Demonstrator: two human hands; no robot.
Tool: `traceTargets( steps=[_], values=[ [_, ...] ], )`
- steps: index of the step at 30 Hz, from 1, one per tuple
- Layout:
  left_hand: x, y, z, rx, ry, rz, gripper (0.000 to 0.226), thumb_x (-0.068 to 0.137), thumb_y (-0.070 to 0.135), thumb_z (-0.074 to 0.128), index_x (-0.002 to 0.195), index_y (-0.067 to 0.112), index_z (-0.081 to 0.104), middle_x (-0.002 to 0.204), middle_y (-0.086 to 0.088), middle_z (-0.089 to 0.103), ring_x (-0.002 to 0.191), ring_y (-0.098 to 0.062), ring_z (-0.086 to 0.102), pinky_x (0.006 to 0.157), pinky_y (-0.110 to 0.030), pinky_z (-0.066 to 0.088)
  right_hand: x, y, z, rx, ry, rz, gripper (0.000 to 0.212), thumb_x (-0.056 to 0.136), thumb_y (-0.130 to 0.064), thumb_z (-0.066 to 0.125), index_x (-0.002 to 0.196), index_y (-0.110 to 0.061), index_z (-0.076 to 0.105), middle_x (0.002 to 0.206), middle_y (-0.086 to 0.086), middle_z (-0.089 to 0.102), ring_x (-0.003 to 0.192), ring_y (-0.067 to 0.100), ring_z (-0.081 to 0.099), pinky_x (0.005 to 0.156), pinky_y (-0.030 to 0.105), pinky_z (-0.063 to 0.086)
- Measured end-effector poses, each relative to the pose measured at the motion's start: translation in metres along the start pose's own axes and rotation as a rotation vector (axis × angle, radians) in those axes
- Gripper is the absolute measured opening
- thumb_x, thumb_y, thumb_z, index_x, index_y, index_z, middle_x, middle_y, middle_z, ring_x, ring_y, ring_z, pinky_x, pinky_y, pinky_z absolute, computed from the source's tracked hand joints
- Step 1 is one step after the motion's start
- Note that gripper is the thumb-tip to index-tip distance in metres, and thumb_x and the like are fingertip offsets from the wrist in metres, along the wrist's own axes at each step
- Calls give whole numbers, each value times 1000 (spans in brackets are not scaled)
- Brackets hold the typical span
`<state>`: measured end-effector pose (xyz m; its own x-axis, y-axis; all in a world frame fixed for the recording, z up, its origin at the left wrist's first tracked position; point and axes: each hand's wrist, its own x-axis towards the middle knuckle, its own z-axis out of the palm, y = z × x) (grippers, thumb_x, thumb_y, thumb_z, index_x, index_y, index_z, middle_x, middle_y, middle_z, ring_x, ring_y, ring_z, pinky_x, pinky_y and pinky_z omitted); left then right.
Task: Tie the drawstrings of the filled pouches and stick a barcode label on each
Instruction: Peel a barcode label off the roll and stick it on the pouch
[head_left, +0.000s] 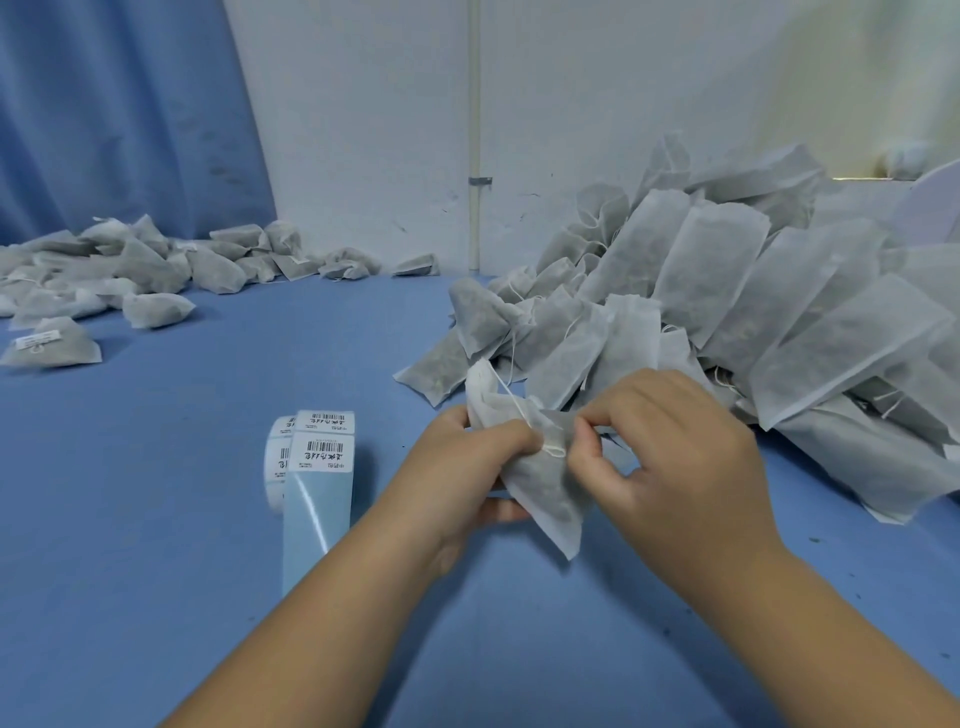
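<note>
Both hands on one pouch
Left hand grips its neck; right hand, at 3 o'clock, pinches the drawstring.

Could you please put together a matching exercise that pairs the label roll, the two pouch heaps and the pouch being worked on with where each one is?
Things
1. label roll
2. untied pouches
3. tied pouches
4. held pouch

Places
A. gripped by the left hand and right hand
B. heaped at the far left, near the blue curtain
C. piled at the right
D. on the table, just left of the hands

Pairs: 1-D, 2-C, 3-B, 4-A
</note>
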<state>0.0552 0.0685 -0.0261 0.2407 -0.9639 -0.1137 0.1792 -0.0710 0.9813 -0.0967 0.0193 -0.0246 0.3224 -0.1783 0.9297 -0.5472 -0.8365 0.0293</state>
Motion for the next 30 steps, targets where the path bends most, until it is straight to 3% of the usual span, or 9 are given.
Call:
traceTargets(
  steps=[5,10,14,22,25,28,30],
  values=[
    [0,-1,-3,-17,-19,6,31,84,6,63,115,6,64,95,-11,76,84,-23,75,65,-32,58,-2,0,1,75,-115,-60,13,80,-6,65,66,-5,65,68,6,63,62,29,58,58,41,48],
    [1,-1,-5,-6,-47,30,44,67,15,64,110,6,66,89,-8,76,80,-21,74,68,-33,59,-2,-1,0,113,-260,-91,12,82,-10,65,71,-7,68,73,4,66,69,29,63,63,40,47],
    [-1,0,-8,-35,-70,30,19,86,4,55,98,6,68,83,-9,74,76,-20,72,70,-34,59,-1,-1,-3,145,-343,-80,12,83,-12,62,74,-9,68,75,2,66,70,27,61,64,41,46],
    [-5,4,-9,-108,-130,26,18,91,6,58,105,-1,67,93,-16,74,85,-26,72,77,-36,60,-2,1,-11,298,-392,-51,20,83,-21,57,84,-14,76,90,-8,71,80,19,64,72,38,48],
    [-5,2,-10,-80,-112,52,21,87,-5,60,106,1,67,99,-16,74,89,-28,72,80,-36,60,-5,1,-10,445,-314,162,16,83,-17,62,89,-16,77,94,-12,71,88,7,64,81,25,48],
    [-5,3,-9,-36,-71,107,36,75,0,68,110,4,67,109,-20,72,104,-39,68,96,-51,53,-4,0,-7,574,-293,625,9,85,-24,71,93,-28,71,90,-18,68,90,1,62,77,14,46],
    [-6,3,-7,-12,-88,151,38,70,5,66,107,7,69,108,-18,73,101,-35,68,99,-52,49,-4,3,-6,663,-405,885,18,79,-36,72,96,-35,67,92,-21,69,89,-5,63,76,14,47]
  ],
)
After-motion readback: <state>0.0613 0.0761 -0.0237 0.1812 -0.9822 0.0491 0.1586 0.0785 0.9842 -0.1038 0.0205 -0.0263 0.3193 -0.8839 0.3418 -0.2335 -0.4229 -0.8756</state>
